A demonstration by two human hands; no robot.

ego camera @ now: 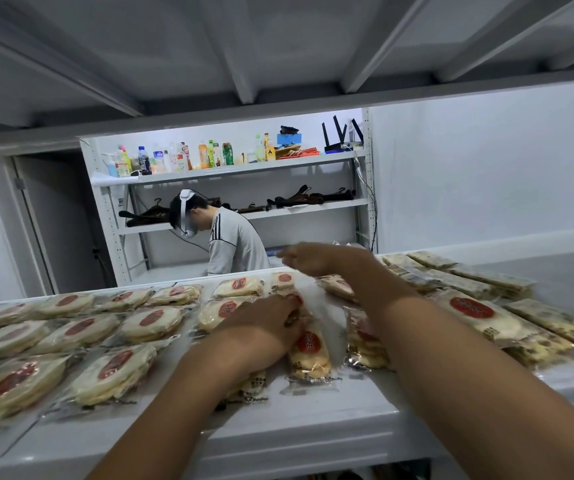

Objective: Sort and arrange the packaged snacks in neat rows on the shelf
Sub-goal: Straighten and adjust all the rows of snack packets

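Clear packets of round pale rice crackers with red labels (pixel 81 327) lie in rows on the left of the white shelf (pixel 313 424). My left hand (pixel 264 323) rests on a pile of such packets at the middle, fingers curled over one. A cracker packet (pixel 309 355) lies just right of it. My right hand (pixel 304 259) reaches over the far edge of the shelf, above the back packets, fingers loosely bent and blurred. Long speckled bar packets (pixel 479 282) lie on the right.
The shelf above hangs low over the work area. Behind the shelf a person in a grey top with a headset (pixel 230 240) bends over. A back rack (pixel 244 168) holds bottles, hangers and a router. A white wall stands at the right.
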